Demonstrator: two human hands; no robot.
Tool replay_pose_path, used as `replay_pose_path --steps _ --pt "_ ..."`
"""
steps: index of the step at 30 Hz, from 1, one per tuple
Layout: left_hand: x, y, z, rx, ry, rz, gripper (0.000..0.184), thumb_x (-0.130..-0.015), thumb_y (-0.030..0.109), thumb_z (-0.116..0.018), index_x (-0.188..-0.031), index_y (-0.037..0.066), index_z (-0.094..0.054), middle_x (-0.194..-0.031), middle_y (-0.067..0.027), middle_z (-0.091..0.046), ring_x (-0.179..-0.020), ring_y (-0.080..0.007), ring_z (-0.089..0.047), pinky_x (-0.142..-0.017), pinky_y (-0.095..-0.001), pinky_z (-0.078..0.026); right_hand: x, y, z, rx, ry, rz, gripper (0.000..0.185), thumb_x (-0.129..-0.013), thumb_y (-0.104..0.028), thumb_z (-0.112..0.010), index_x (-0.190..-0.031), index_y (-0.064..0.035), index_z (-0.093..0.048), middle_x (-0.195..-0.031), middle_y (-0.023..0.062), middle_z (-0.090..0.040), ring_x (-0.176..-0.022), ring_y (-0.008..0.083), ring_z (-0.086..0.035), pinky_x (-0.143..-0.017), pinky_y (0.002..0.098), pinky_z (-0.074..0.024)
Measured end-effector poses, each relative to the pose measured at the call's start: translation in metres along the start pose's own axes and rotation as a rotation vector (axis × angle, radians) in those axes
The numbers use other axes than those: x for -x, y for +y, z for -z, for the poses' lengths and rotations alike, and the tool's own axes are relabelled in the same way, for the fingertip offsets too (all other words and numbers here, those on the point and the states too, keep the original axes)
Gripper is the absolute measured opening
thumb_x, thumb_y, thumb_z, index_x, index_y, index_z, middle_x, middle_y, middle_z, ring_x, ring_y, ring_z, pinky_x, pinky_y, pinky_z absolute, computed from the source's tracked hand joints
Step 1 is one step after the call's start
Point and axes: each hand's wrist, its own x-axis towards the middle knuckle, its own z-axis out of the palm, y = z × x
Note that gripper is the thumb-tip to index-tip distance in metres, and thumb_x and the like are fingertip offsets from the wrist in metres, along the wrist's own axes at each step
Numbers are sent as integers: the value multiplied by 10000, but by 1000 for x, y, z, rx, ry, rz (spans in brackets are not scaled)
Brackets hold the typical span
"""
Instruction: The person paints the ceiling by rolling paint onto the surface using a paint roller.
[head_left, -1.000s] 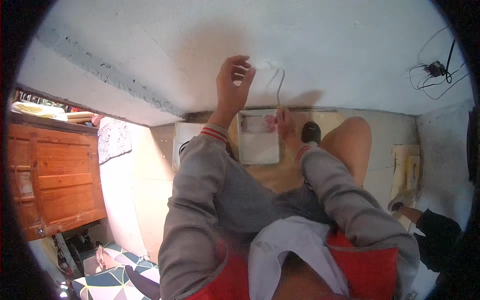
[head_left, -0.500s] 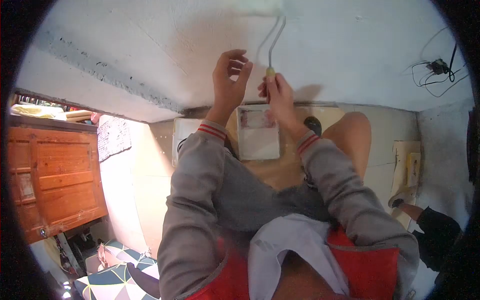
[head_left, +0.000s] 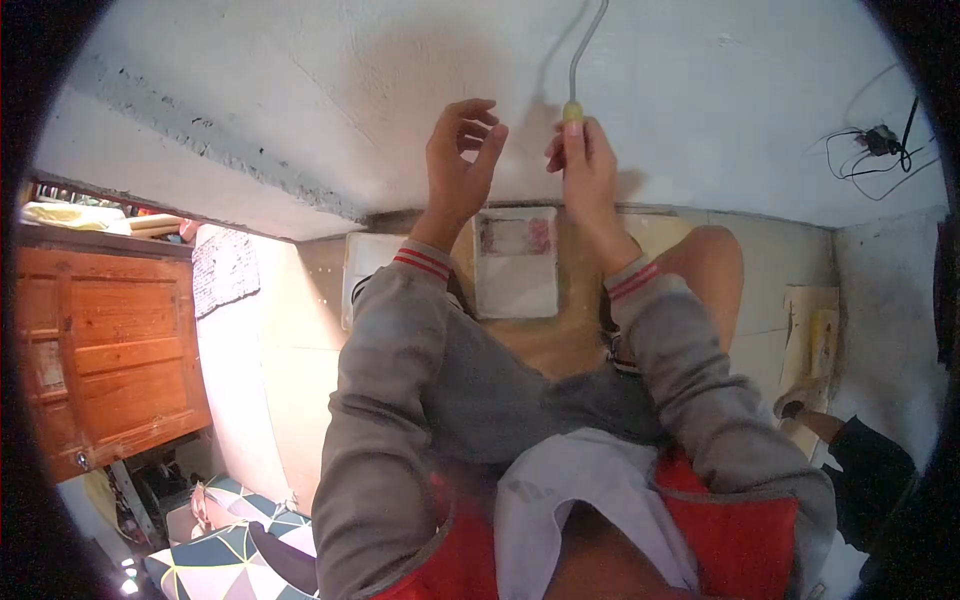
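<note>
The right hand (head_left: 588,175), grasping a yellow-handled bent grey metal rod (head_left: 573,88) at one o'clock, is now reaching higher, so work is leaving the central shallow white rectangular tray (head_left: 516,288); the left hand (head_left: 462,168) is hovering empty at twelve.

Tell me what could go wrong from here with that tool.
The rod in the right grip runs out of view, so its far end might catch something unseen. The tray sits close to the person's legs; shifting them could knock it. Tangled wires show on the wall; swinging right might snag them.
</note>
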Motion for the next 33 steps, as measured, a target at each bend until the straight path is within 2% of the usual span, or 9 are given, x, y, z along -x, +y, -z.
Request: replay_pose_path --steps 10,12,13,14,15,16,18,29,33 --pt "-2 -2 0 -25 2 5 271 -950 66 -723 -1206 43 -640 -1011 -48 -682 -853 -110 -647 -750 -268 -550 68 177 8 -35 -14 -266 305 -1112 -349 -476 -1104 -61 -575 -810 31 -593 -691 112 -561 -551 299 -486" --pt "-1 0 0 -22 -2 12 272 -950 66 -722 -1208 42 -639 -1014 -50 -682 -854 -111 -647 -751 -270 -551 74 195 14 420 40 213 308 -1110 -351 -478 -1065 -65 -580 -800 25 -593 -664 122 -560 -535 308 -481" --pt "-1 1 -1 -17 -8 20 273 -951 66 -722 -1210 42 -639 -1017 -52 -682 -855 -112 -648 -753 -272 -551 75 196 16 419 43 213 308 -1110 -351 -478 -1065 -65 -580 -800 25 -593 -664 122 -560 -535 308 -481" --pt "-2 1 -2 -16 -12 20 273 -951 66 -722 -1210 42 -639 -1017 -52 -682 -855 -112 -648 -753 -272 -551 75 196 19 234 27 -89 302 -1110 -344 -481 -1064 -65 -589 -802 27 -601 -673 124 -569 -547 309 -479" --pt "-2 1 -1 -12 -13 19 277 -950 63 -721 -1213 41 -638 -1020 -54 -681 -855 -113 -647 -753 -273 -551 75 190 21 43 11 -389 297 -1109 -336 -484 -1063 -66 -598 -805 29 -609 -681 127 -579 -560 309 -477" --pt "-1 0 -1 -8 -13 21 280 -949 60 -721 -1215 40 -637 -1023 -56 -681 -856 -113 -647 -754 -273 -551 73 180 20 43 16 -392 297 -1109 -336 -484 -1063 -66 -598 -805 29 -609 -681 127 -579 -560 309 -477" --pt "-2 -2 0 -13 -9 14 284 -947 55 -721 -1218 40 -636 -1023 -56 -680 -854 -114 -648 -753 -274 -552 61 157 13 99 -59 -276 377 -1119 -368 -462 -1027 -17 -566 -819 58 -621 -761 151 -602 -707 352 -507" --pt "-1 -3 -4 -43 -10 -8 289 -943 49 -725 -1219 39 -636 -1028 -61 -682 -849 -117 -654 -745 -273 -560 13 -20 3 -74 -26 -61 308 -1100 -278 -545 -1054 10 -643 -776 33 -634 -669 102 -576 -635 268 -503" --pt "0 -2 -5 -9 -23 33 292 -943 58 -730 -1219 40 -637 -1026 -56 -682 -856 -120 -655 -750 -279 -560 20 -11 -1 -114 -32 -97 324 -1106 -296 -526 -1049 8 -622 -769 36 -627 -677 95 -580 -619 282 -492"
